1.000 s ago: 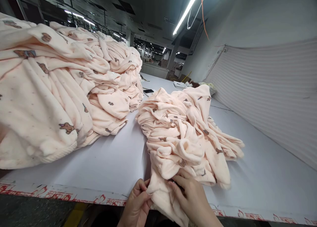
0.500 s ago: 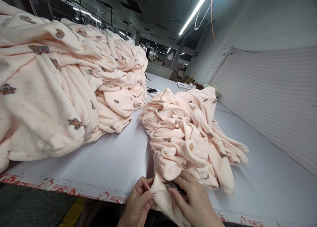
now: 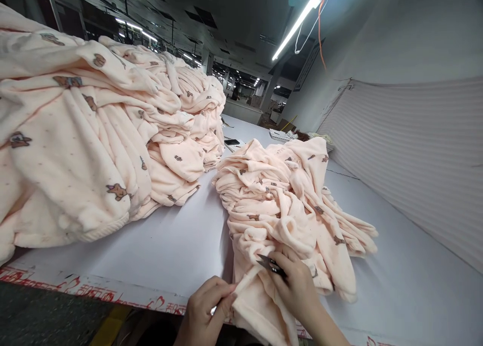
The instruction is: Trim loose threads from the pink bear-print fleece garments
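My left hand (image 3: 211, 306) pinches the edge of a pale peach fleece garment (image 3: 260, 300) at the table's front edge. Something small and shiny shows between its fingers, too small to name. In my right hand (image 3: 296, 280) is a pair of dark thread snips (image 3: 272, 264), its pointed blades facing left, over the fabric. The fingers of that hand are wrapped round the snips. The garment lies bunched, with folded fleece garments (image 3: 264, 195) bearing small brown animal prints heaped just beyond both hands.
A tall pile of the same printed fleece (image 3: 75, 160) fills the left of the white table (image 3: 169, 255). Farther back lie a dark phone (image 3: 231, 142) and some papers (image 3: 279, 135). A striped pale sheet (image 3: 415, 150) hangs along the right side.
My right hand has lifted up and away from the left with the snips, whose blades now show clearly. The left hand has shifted slightly down, still pinching the garment's edge.
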